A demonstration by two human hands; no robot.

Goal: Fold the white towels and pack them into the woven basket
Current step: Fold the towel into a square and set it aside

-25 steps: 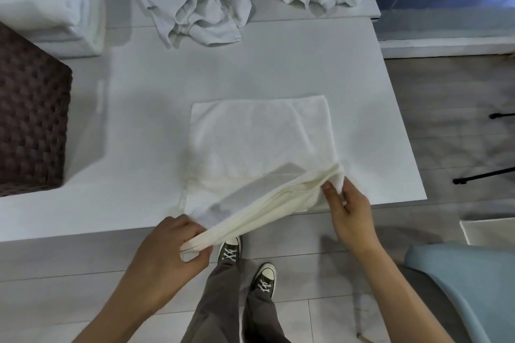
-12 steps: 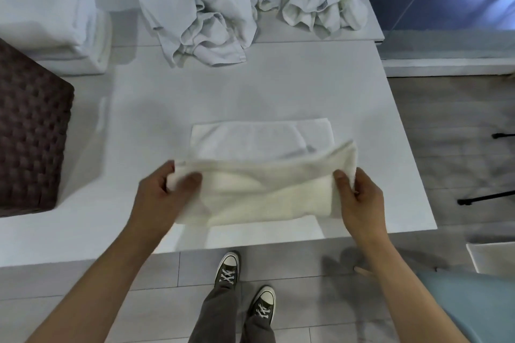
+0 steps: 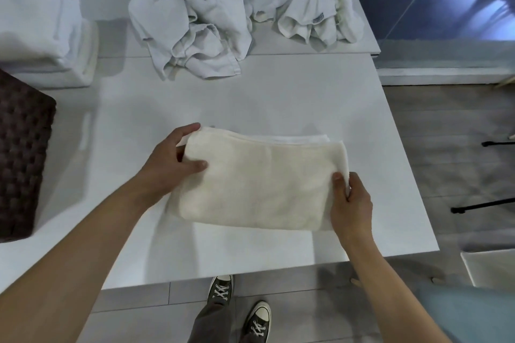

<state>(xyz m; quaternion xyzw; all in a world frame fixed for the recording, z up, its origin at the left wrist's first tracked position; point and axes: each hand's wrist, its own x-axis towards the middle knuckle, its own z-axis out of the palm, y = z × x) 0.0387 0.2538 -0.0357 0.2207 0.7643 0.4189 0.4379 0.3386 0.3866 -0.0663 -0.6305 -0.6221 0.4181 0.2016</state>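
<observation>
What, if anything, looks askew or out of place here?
Only slightly: the folded towel, gripped by the left hand and right hand, shows a white lower layer past its far edge, so edges aren't flush. Nothing spilled or damaged.

The folded towel (image 3: 259, 184) sits on the table (image 3: 278, 97) near the front edge, about the middle, with the left hand (image 3: 170, 164) holding its left end and the right hand (image 3: 351, 200) holding its right end. The basket (image 3: 22, 153) is on the table way off to the left. Behind the basket in the far left corner there's a stack of folded towels (image 3: 41, 30), and the loose towel heap (image 3: 223, 8) lies along the far side, well behind the middle towel. The shoes (image 3: 220, 289) are on the floor just in front of the table's near edge, and a box (image 3: 490, 264) is on the floor off to the right.
</observation>
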